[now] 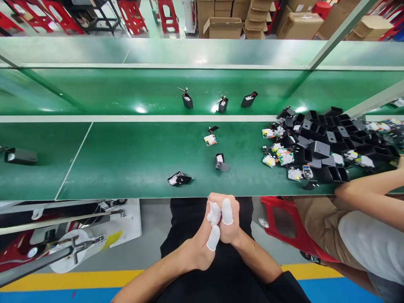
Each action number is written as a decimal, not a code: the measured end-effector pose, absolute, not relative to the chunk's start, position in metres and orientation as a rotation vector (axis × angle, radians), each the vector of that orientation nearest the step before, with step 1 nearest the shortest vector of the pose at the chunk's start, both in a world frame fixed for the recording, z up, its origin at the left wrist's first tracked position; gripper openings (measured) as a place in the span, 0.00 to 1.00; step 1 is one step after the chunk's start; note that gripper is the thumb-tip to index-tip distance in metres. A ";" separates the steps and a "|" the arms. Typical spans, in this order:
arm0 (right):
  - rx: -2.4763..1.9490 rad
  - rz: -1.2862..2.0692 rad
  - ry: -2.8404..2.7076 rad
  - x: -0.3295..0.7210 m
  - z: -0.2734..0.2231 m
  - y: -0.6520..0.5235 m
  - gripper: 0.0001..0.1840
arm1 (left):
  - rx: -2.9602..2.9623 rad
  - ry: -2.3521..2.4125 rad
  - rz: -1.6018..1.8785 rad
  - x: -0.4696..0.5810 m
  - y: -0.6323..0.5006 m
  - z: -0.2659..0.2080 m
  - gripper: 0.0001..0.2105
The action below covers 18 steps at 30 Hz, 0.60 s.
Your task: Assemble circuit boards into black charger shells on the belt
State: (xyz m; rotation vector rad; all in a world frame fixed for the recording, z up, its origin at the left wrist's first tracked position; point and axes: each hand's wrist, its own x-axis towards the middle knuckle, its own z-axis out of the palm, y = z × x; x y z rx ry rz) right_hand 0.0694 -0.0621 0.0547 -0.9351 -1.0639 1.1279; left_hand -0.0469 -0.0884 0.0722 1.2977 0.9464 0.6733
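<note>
Just below the near edge of the bench, my left hand (200,248) and my right hand (232,233) press against each other in front of my lap. Both are closed, with fingers curled inward. White finger cots (227,211) cover several fingertips; one at the centre looks crumpled and loose. Whatever the fingers pinch between them is hidden. Nearest on the green bench lie a black case with a flap (221,163) and another opened black case (178,179). Farther back rests a circuit board (210,139) with white and yellow parts and a small black piece wired to it.
To the right is a heap of black housings (328,134) and circuit boards (285,158), beside a co-worker's arm (369,189). Several black cases (187,101) stand on the far strip behind a white rail (126,118). Another case (22,156) lies far left. A red stool (284,227) is at right.
</note>
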 end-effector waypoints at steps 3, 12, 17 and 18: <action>-0.966 1.169 -1.059 0.078 0.055 -0.058 0.42 | 1.360 0.821 0.645 -0.047 -0.084 0.068 0.39; -0.914 1.399 -1.101 0.101 0.057 -0.046 0.46 | 1.372 0.696 0.719 -0.039 -0.083 0.048 0.30; -0.942 1.335 -1.027 0.093 0.058 -0.056 0.45 | 1.474 0.660 0.773 -0.035 -0.087 0.045 0.28; -0.954 1.324 -1.028 0.092 0.059 -0.057 0.44 | 1.474 0.663 0.773 -0.035 -0.086 0.045 0.27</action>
